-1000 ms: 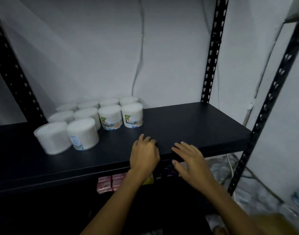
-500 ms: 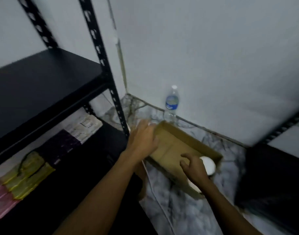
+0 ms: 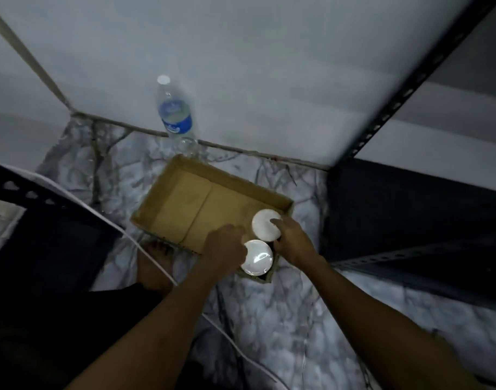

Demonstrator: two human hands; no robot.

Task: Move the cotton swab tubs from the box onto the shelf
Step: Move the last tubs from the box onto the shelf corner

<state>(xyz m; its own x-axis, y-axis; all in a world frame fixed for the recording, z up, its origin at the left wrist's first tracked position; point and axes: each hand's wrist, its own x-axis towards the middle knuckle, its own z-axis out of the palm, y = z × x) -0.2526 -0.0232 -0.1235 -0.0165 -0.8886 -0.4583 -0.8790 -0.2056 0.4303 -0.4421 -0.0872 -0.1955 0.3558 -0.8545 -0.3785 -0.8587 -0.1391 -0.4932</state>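
A shallow cardboard box [image 3: 185, 204] lies on the marble floor. Two white-lidded cotton swab tubs stand in its near right corner. My left hand [image 3: 225, 250] curls round the left side of the nearer tub [image 3: 257, 261]. My right hand [image 3: 292, 242] wraps the right side of the farther tub [image 3: 265, 228], with one finger over its lid. Both tubs sit in the box. The rest of the box is bare cardboard.
A water bottle [image 3: 175, 116] stands against the wall behind the box. A black shelf frame [image 3: 27, 192] is at the left, another dark rack [image 3: 410, 215] at the right. A white cable [image 3: 156, 266] crosses the floor beside my bare foot [image 3: 154, 263].
My view swung from the shelf with its tubs down to the box on the floor. Both hands left the shelf edge and dropped onto the two tubs in the box.
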